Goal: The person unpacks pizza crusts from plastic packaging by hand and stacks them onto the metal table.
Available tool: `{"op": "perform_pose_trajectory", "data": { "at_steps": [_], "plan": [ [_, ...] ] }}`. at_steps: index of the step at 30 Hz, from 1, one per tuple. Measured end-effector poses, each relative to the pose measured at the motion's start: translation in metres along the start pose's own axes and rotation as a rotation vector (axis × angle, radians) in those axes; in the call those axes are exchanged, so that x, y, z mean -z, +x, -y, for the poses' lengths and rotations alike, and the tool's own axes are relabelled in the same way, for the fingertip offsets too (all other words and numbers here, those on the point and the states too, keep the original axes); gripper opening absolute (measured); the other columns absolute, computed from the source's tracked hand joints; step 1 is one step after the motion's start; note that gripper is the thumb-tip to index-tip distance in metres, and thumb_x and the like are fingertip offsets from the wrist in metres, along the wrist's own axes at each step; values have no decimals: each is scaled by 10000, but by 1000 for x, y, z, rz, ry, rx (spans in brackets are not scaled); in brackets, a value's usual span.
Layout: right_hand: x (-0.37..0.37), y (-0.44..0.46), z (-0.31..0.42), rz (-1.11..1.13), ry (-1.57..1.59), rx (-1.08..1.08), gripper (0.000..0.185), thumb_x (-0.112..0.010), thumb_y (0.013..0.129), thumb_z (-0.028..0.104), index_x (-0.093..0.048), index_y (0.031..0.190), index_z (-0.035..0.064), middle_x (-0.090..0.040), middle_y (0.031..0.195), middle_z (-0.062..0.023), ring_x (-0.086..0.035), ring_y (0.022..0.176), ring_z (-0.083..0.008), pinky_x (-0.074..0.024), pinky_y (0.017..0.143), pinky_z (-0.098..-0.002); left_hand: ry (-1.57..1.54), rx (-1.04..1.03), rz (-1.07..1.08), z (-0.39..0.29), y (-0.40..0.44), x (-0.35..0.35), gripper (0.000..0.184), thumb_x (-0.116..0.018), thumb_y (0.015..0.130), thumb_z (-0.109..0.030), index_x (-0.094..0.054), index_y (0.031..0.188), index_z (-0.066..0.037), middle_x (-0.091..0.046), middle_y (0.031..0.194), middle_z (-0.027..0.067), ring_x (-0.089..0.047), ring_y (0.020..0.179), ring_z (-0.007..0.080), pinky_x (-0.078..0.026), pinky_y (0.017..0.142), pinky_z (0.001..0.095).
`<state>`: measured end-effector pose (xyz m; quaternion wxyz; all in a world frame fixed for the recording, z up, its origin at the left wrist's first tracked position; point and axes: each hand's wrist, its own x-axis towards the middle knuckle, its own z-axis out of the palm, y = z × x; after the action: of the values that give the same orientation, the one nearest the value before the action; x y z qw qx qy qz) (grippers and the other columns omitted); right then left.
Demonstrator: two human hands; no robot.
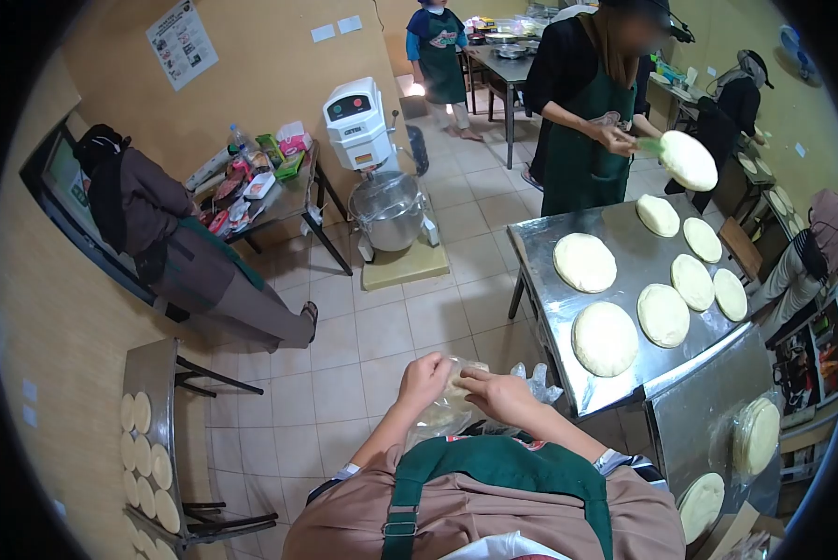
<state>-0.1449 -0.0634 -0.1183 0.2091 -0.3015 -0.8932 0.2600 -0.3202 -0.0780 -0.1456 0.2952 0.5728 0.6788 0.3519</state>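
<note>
Both hands are in front of the green apron (503, 467), at a clear plastic bag (449, 403) with something pale inside. My left hand (425, 377) has its fingers closed on the bag's left side near the top. On the other side my right hand (499, 392) bends over the bag, its fingertips pressed against the plastic. More crumpled clear plastic (537, 383) shows just right of my right hand. The lower part of the bag is partly hidden by the apron.
A metal table (554, 250) with several flat dough rounds stands at the right; a person (582, 121) behind it lifts another round. Stacked rounds (757, 437) lie at the lower right. A mixer (386, 210) stands ahead, a side table (153, 369) with rounds at left.
</note>
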Motion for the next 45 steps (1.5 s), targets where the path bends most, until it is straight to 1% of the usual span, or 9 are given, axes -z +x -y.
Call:
{"op": "perform_pose_trajectory", "data": {
  "at_steps": [2, 5, 13, 18, 23, 28, 30, 38, 45],
  "plan": [
    [5, -4, -2, 144, -63, 5, 171, -526, 731, 176, -554, 865, 75, -532, 1042, -24, -576, 690, -272, -460, 565, -361, -102, 60, -17, 7, 1, 1, 259, -457, 758, -242, -506, 645, -14, -493, 530, 157, -501, 479, 270, -391, 468, 336],
    [11, -8, -4, 308, -217, 14, 185, -501, 743, 191, -557, 881, 81, -527, 1062, 10, -584, 679, -247, -464, 561, -355, -350, 229, -98, 8, 2, 10, 282, -470, 778, -240, -511, 598, -27, -476, 487, 21, -466, 442, 95, -377, 435, 254],
    [33, -1, -30, -88, -390, -247, 138, -507, 720, 153, -583, 820, 97, -561, 986, -38, -572, 649, -255, -458, 559, -341, -290, 204, -35, 13, 3, -6, 305, -472, 786, -265, -526, 617, -16, -499, 490, 51, -500, 444, 114, -392, 442, 256],
    [2, 11, -14, -85, 76, -97, 171, -512, 733, 200, -614, 825, 97, -591, 766, -119, -568, 689, -293, -451, 609, -370, -331, 168, -12, -4, -6, -20, 324, -456, 806, -282, -532, 636, -17, -508, 489, 53, -507, 436, 122, -394, 435, 258],
    [-10, 18, -28, 117, -268, -526, 224, -528, 733, 268, -610, 771, 63, -591, 771, -144, -578, 705, -285, -457, 606, -371, -326, 88, 38, -11, -19, -29, 318, -420, 830, -279, -529, 696, -12, -532, 525, 69, -558, 501, 138, -421, 469, 263],
    [-33, 6, -58, 49, -405, -497, 342, -567, 690, 309, -542, 900, 41, -577, 878, -123, -586, 705, -253, -465, 598, -363, -357, 95, 126, -17, -29, -34, 307, -419, 843, -238, -518, 727, 28, -543, 586, 74, -557, 546, 131, -425, 525, 247],
    [-38, 4, -60, -24, -447, -506, 216, -540, 705, 251, -604, 784, 60, -601, 805, -97, -592, 717, -254, -473, 591, -359, -342, 21, 178, -26, -33, -35, 310, -417, 843, -247, -521, 739, 26, -561, 604, 73, -562, 572, 129, -425, 546, 252],
    [-33, 0, -67, 9, -239, -542, 228, -524, 670, 210, -528, 853, 74, -586, 750, -160, -577, 732, -306, -461, 619, -388, -148, -110, 313, -32, -41, -36, 288, -419, 840, -262, -549, 745, -24, -572, 639, 100, -571, 610, 207, -423, 561, 285],
    [8, 10, -45, -165, -185, -492, 274, -581, 643, 220, -479, 851, 73, -576, 704, -167, -562, 689, -330, -436, 587, -415, -386, -161, 299, -11, -37, -26, 183, -539, 781, -221, -578, 894, -83, -558, 621, 33, -531, 590, 123, -420, 547, 270]
  ]
}}
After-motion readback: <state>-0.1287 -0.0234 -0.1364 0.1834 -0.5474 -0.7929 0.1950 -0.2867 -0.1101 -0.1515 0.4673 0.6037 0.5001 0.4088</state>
